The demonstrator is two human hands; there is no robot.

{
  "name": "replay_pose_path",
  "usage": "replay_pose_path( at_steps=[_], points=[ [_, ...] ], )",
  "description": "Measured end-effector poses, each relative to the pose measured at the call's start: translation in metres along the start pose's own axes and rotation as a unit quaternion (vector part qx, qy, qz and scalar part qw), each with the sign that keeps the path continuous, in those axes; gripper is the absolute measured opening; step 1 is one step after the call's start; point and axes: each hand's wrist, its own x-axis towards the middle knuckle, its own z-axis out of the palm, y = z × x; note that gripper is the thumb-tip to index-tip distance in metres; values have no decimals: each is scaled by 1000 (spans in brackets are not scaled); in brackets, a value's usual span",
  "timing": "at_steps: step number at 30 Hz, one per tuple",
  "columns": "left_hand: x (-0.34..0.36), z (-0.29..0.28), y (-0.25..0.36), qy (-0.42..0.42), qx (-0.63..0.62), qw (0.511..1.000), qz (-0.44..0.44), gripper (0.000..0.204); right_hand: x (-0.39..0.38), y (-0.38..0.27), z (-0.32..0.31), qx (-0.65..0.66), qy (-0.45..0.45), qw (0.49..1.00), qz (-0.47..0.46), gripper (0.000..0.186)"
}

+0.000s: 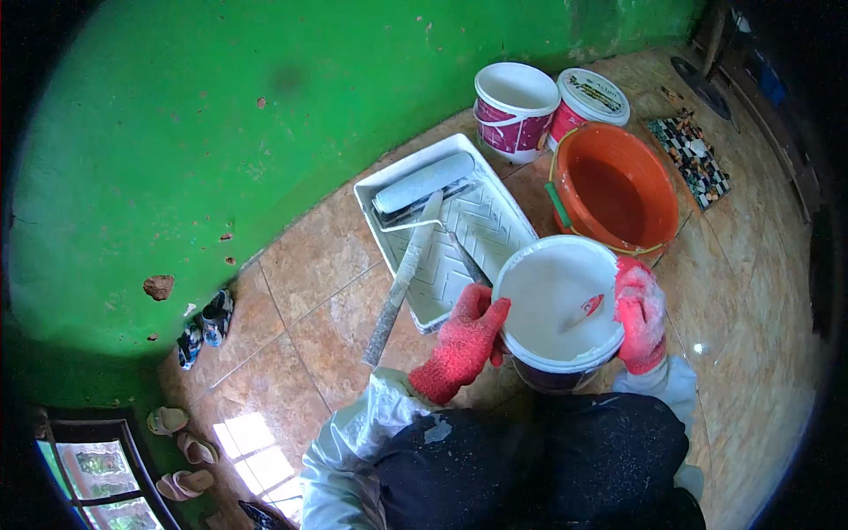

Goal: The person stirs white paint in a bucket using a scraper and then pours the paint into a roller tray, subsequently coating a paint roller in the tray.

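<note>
Between my knees I hold a white paint bucket, one gloved hand at each side. My left hand, in a red glove, grips its left rim. My right hand, its red glove smeared with white paint, is closed on the right rim. White paint lies inside the bucket, with a red-and-white thing like a small brush in it. Left of the bucket lies a white paint tray with a ribbed floor. A paint roller rests in it, and a paint-stained stick leans across its edge.
An orange basin with a green handle stands beyond the bucket. Behind it are an open maroon-and-white bucket and a lidded red bucket. A checkered board lies right. Shoes and sandals line the green wall.
</note>
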Motion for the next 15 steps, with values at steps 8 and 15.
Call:
replay_pose_path(
  at_steps=[8,15],
  points=[
    [-1,-15,-5,5,-33,999,-32,34,22,0,12,-51,-73,995,-37,9],
    [8,-21,-19,10,-95,995,-26,33,36,-9,24,-26,-104,991,77,5]
  ],
)
